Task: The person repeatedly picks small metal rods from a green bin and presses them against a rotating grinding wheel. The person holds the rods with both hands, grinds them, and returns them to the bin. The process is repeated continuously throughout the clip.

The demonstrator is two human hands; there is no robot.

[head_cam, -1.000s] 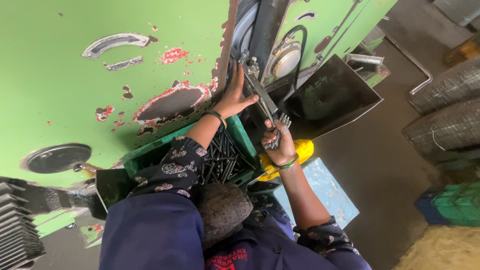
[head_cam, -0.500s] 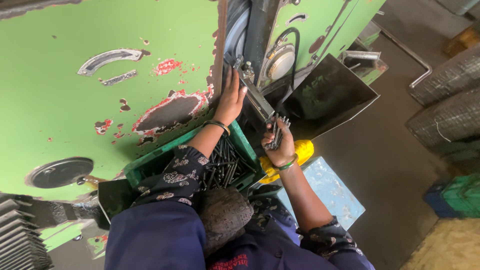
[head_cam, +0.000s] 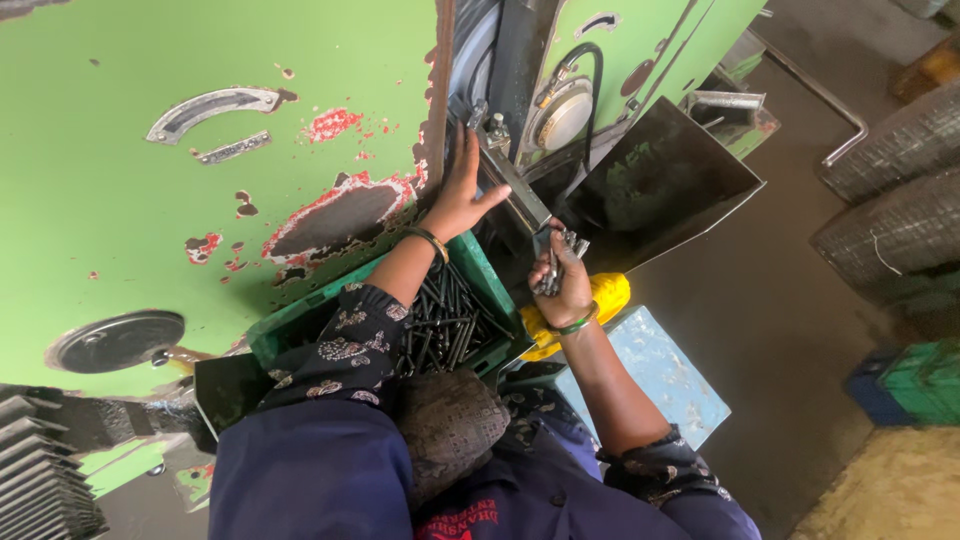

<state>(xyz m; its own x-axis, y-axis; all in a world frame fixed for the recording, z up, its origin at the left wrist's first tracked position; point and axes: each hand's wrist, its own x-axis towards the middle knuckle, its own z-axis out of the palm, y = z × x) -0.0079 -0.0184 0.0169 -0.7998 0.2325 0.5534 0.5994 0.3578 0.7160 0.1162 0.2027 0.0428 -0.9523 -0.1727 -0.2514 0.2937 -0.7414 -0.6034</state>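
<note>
Bunch of short dark metal pins clutched in the right hand, fingers curled tight around them, just below the lower end of a slanted steel bar on the machine. Left hand open, palm flat against the machine at 10 o'clock from the right hand, thumb spread out to touch the bar. Dark bangle on the left wrist, green bangle on the right.

At 8 o'clock from the right hand, a green plastic crate filled with long dark rods, left forearm lying across it. Just beside the right wrist at 6 o'clock, a yellow object, partly hidden. At 5 o'clock, a pale blue panel. At 2 o'clock, a black sheet-metal chute. Across the whole left side, a large green machine housing with chipped red patches.
</note>
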